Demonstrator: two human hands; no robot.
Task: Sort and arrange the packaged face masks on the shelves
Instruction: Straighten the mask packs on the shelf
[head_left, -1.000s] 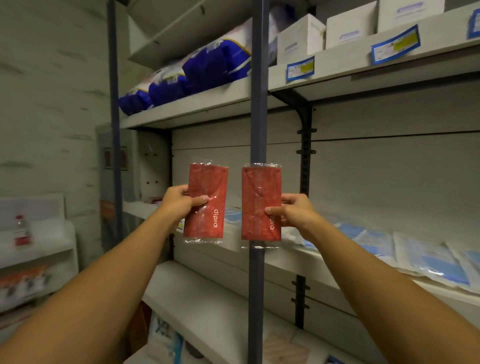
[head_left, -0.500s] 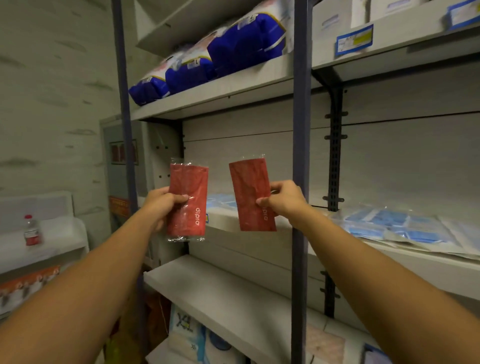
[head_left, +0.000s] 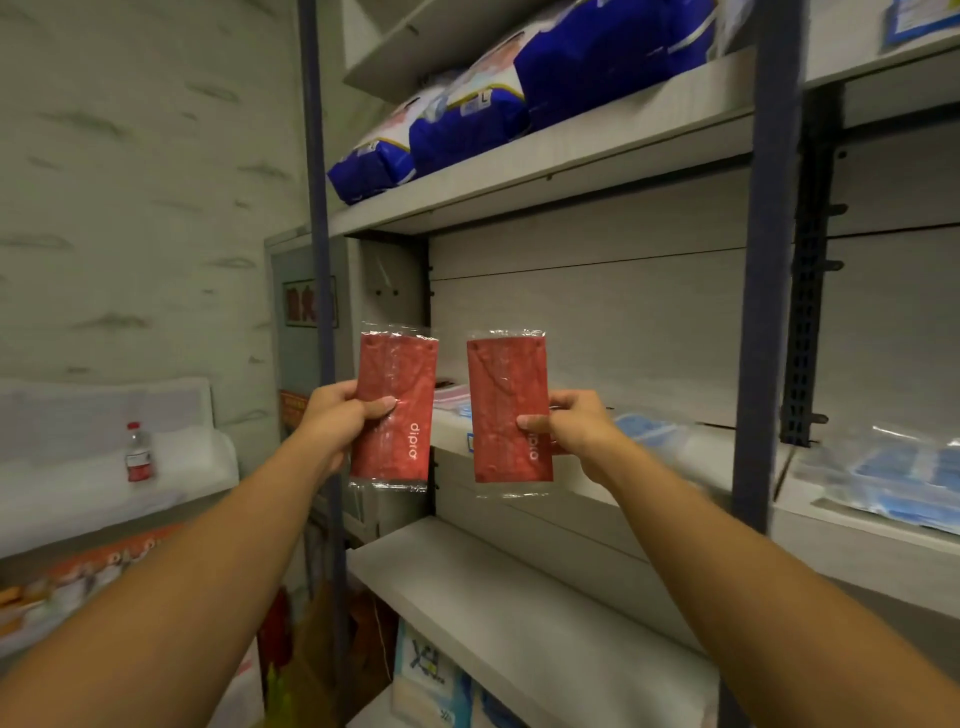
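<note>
Red fills both packets: two flat face masks, each sealed in a clear plastic sleeve with crinkled, shiny margins at top and bottom and pale lettering reading "dipro" running up the lower right of the face. The left mask packet (head_left: 393, 413) stands upright in the left hand (head_left: 336, 423), whose thumb lies across the front while the other fingers curl behind, pinching the packet's left edge. The right mask packet (head_left: 509, 411) is also upright, tipped very slightly, and the right hand (head_left: 574, 428) pinches its right edge the same way, thumb in front and fingers folded behind. The two packets hang side by side in the air, near each other but apart, in front of the middle shelf (head_left: 717, 470) of a grey metal rack.

On that shelf, well to the right, lie several blue mask packets (head_left: 893, 480) in clear wrap; their number is too blurred to count. A few more packets show just behind the red ones. The upper shelf (head_left: 571, 161) carries three bulky blue bags (head_left: 467, 122) in a row. One small bottle (head_left: 138, 452) with a red label stands on a white ledge at the far left.
</note>
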